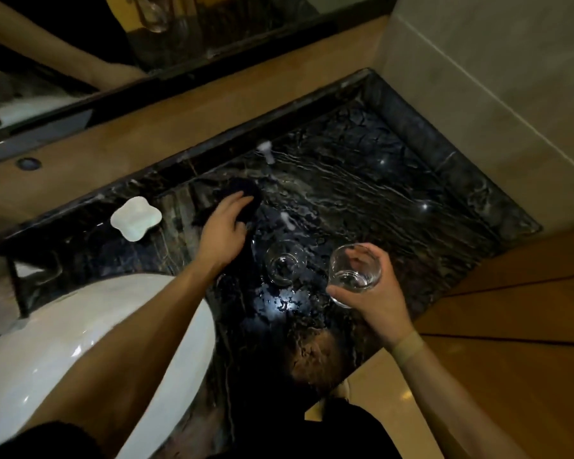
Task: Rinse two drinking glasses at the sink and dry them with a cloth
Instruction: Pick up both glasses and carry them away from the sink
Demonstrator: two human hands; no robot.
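Observation:
My right hand [375, 293] holds a clear drinking glass [353, 271] above the dark marble counter, fingers curled round its side. A second clear glass [285, 262] stands upright on the counter just to its left. Farther back, my left hand [224, 228] reaches onto a dark cloth [246, 193] lying on the counter; its fingers lie over the cloth, and whether they grip it is unclear. The white sink basin [80, 342] is at the lower left, partly under my left forearm.
A white, clover-shaped soap dish [136, 218] sits on the marble counter [378, 193] at the back left. A mirror runs along the wall behind. Wet patches shine on the counter near the glasses. A wooden panel borders the counter on the right.

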